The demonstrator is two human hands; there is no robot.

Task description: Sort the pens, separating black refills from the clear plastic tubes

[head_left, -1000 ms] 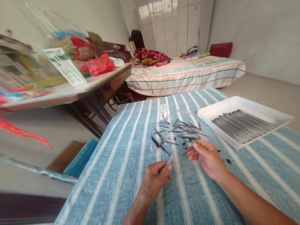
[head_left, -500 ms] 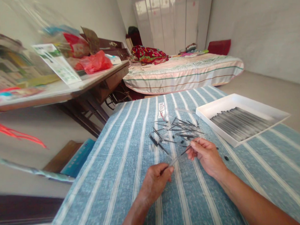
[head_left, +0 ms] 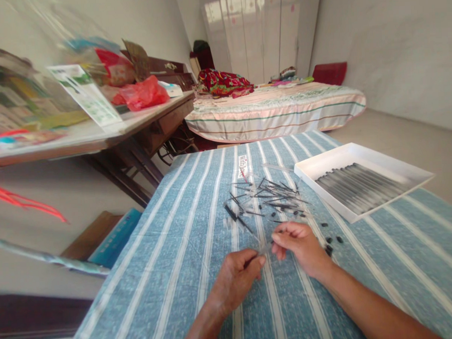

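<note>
My left hand [head_left: 240, 279] is closed on a translucent pen barrel [head_left: 266, 248] that sticks out past the thumb toward the right. At the barrel's far end my right hand [head_left: 298, 244] pinches a thin dark pen refill, now mostly hidden by the fingers. Just beyond the hands lies a loose pile of black pen refills [head_left: 279, 192] with some clear parts among them. Several small black caps [head_left: 339, 239] are scattered to the right of my right hand. A shallow white box [head_left: 324, 197] holds a row of translucent, dark-filled pens [head_left: 361, 186].
A blue striped cloth [head_left: 178, 271] covers the table. To the left stands a desk [head_left: 134, 126] with a red plastic bag [head_left: 144, 93] on it. Behind is a bed [head_left: 283, 107]. A blue box [head_left: 114, 237] sits low at the left.
My right hand has moved left and down toward my left hand. The dark refill between them shows much less length, and small black caps once behind the right hand are uncovered.
</note>
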